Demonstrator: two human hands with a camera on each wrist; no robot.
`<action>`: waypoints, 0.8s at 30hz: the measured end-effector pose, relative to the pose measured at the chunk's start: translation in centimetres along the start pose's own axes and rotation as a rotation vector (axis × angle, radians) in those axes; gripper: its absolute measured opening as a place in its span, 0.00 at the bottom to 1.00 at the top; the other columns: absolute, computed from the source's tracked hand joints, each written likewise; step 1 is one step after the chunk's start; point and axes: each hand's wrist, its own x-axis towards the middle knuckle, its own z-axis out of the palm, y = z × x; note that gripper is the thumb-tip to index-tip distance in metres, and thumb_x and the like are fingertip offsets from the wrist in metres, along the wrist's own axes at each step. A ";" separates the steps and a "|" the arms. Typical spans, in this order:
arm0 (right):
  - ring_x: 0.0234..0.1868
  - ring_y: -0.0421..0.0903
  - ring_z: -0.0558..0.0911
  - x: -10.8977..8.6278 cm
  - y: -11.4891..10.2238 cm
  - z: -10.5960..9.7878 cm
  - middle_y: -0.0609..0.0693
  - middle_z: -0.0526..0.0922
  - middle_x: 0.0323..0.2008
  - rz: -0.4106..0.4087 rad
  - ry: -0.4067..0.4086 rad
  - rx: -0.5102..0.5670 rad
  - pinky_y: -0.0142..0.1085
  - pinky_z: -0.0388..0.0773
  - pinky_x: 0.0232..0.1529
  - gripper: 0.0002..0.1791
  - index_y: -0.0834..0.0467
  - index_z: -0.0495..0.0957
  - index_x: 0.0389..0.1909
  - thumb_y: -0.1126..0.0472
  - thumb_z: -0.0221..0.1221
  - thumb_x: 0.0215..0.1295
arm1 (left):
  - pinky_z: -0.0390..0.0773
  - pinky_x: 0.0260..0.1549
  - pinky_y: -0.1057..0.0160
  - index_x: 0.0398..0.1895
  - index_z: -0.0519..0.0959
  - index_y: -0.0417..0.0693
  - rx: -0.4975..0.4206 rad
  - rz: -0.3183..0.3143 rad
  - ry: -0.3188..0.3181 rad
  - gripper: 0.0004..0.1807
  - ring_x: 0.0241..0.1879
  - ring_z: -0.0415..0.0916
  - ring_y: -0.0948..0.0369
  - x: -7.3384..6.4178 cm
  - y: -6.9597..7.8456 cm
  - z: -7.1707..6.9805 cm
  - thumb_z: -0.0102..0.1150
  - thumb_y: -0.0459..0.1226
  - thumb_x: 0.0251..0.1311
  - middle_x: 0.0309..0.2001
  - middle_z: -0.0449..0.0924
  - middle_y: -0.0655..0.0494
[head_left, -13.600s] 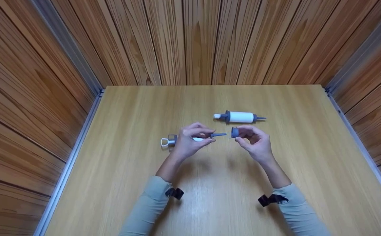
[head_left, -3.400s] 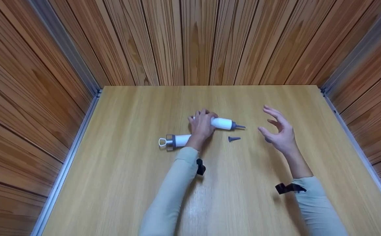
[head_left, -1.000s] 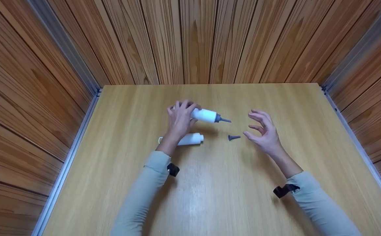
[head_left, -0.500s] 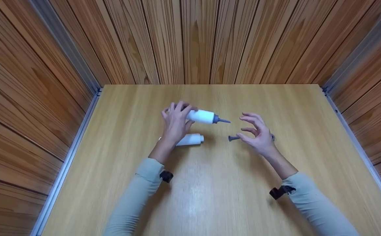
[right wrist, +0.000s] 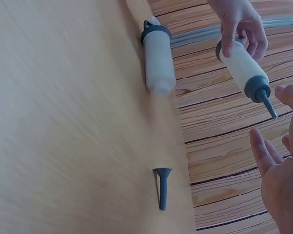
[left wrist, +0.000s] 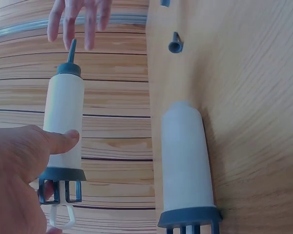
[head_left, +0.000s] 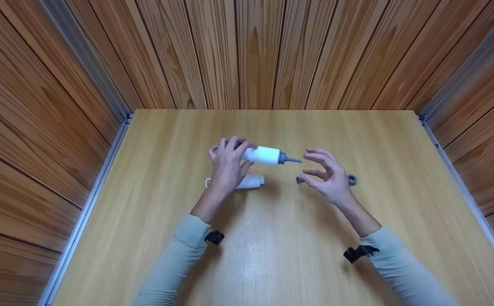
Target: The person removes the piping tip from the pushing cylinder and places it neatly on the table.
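Observation:
My left hand (head_left: 227,163) grips a white syringe (head_left: 264,155) by its rear part, above the table. Its grey collar and thin nozzle (head_left: 293,160) point right; in the left wrist view a grey finger frame and white pull handle (left wrist: 63,216) show at its back. Just beyond the nozzle tip my right hand (head_left: 331,177) hovers with fingers spread and slightly bent, holding nothing. A second white syringe (head_left: 251,182), its front end bare, lies on the table below the left hand. A loose grey nozzle (right wrist: 162,187) lies on the table, partly covered by the right hand in the head view.
A grey ring cap (head_left: 352,180) lies on the table (head_left: 272,255) right of the right hand. Wood-plank walls (head_left: 255,55) and metal rails (head_left: 89,229) border the tabletop at the back and sides.
Earlier the hands held the loose nozzle and ring cap; both now lie on the table. The left hand has lifted the far syringe and moved left. The right hand has come left towards its tip.

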 end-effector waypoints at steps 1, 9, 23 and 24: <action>0.72 0.42 0.84 0.0 -0.1 0.1 0.49 0.77 0.73 -0.011 -0.003 0.006 0.34 0.90 0.62 0.32 0.77 0.76 0.68 0.88 0.69 0.61 | 0.68 0.73 0.24 0.61 0.88 0.60 0.002 0.002 0.006 0.23 0.69 0.77 0.44 -0.1 0.1 0.0 0.83 0.37 0.65 0.67 0.83 0.52; 0.69 0.43 0.87 0.0 -0.6 1.2 0.45 0.80 0.70 -0.013 0.002 0.030 0.35 0.91 0.60 0.31 0.80 0.75 0.66 0.88 0.68 0.61 | 0.70 0.70 0.26 0.59 0.89 0.59 0.012 -0.002 0.051 0.21 0.67 0.77 0.45 -1.3 0.9 0.1 0.84 0.37 0.64 0.65 0.84 0.52; 0.61 0.38 0.91 0.3 -1.5 2.7 0.45 0.86 0.63 0.055 0.049 0.000 0.34 0.91 0.58 0.25 0.75 0.83 0.61 0.85 0.70 0.62 | 0.74 0.67 0.29 0.56 0.90 0.59 0.019 0.034 0.123 0.21 0.63 0.79 0.46 -3.1 2.8 -0.1 0.86 0.39 0.61 0.62 0.87 0.53; 0.60 0.38 0.91 0.3 -1.6 2.8 0.47 0.86 0.62 0.063 0.053 -0.006 0.34 0.92 0.58 0.25 0.73 0.84 0.61 0.85 0.71 0.62 | 0.74 0.67 0.30 0.56 0.90 0.59 0.020 0.035 0.125 0.21 0.63 0.79 0.46 -3.1 2.9 -0.1 0.86 0.39 0.60 0.62 0.87 0.53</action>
